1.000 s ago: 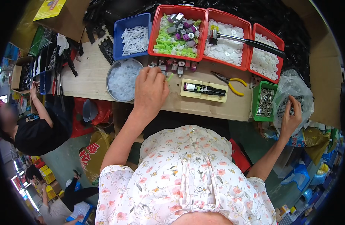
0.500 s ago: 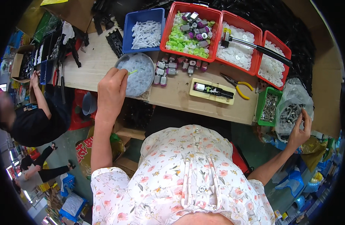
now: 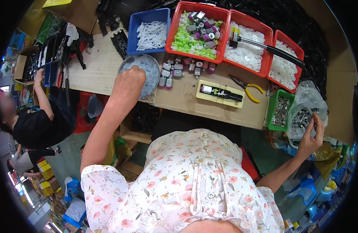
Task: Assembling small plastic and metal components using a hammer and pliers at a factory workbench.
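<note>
In the head view, the left hand is over a round metal bowl of translucent pieces, its fingers curled together; whether something is gripped between them cannot be told. The right hand reaches to a clear plastic bag at the counter's right end, thumb and fingertips close to the small metal parts inside; whether it grips one is unclear. A green bin of metal pieces stands just beside the bag. Between the hands, a pale yellow tray lies on the counter, with a black assembly in it. Yellow-handled pliers lie near the tray's right end, and small motors are grouped just right of the bowl.
</note>
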Tool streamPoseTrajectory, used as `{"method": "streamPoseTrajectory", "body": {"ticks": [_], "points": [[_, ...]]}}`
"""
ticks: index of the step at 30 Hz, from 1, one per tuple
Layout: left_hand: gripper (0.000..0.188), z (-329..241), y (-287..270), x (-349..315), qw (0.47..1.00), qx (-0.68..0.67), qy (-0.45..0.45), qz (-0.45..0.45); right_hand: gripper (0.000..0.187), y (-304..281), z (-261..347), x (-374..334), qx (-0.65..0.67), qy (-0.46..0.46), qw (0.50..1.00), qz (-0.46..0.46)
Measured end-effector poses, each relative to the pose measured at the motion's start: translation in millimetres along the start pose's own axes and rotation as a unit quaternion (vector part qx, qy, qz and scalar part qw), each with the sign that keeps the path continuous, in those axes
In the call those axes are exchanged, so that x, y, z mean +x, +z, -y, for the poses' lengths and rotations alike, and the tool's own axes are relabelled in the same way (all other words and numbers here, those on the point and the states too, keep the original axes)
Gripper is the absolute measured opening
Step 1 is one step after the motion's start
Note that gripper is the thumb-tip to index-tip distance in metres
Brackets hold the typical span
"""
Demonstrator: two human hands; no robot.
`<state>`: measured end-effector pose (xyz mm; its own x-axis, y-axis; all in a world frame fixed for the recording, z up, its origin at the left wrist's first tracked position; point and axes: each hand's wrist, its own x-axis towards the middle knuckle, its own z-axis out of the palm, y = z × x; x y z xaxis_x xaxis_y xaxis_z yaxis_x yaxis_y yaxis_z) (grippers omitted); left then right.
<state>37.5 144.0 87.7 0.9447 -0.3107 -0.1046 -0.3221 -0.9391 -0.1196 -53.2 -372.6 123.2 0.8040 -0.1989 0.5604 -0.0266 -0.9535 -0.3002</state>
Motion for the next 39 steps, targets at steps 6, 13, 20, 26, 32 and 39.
{"method": "streamPoseTrajectory", "body": {"ticks": [6, 13, 20, 26, 32, 39], "points": [[0.011, 9.7, -0.7, 0.0, 0.995, -0.079, 0.017, -0.058, 0.019, 5.2, 16.0, 0.8, 0.005, 0.001, 1.000, 0.005], [0.009, 15.6, -18.3, -15.2, 0.990, -0.098, -0.037, -0.091, 0.020, 39.9, 86.4, 4.9, 0.137, -0.051, 0.986, 0.075], [0.008, -15.1, -38.3, -13.2, 0.917, -0.355, 0.026, -0.182, 0.022, 88.8, 181.1, -4.4, 0.397, -0.089, 0.897, 0.173], [0.010, -54.8, -34.4, -8.0, 0.831, -0.531, 0.034, -0.165, 0.020, 106.0, 203.4, -10.5, 0.488, -0.054, 0.845, 0.213], [0.010, -77.0, -30.4, 5.9, 0.813, -0.557, 0.060, -0.157, 0.020, 99.9, 189.8, -10.7, 0.493, -0.018, 0.837, 0.237], [0.010, -88.2, -33.0, 16.5, 0.828, -0.537, 0.075, -0.146, 0.019, 100.4, 173.1, -10.0, 0.499, -0.010, 0.834, 0.235]]}}
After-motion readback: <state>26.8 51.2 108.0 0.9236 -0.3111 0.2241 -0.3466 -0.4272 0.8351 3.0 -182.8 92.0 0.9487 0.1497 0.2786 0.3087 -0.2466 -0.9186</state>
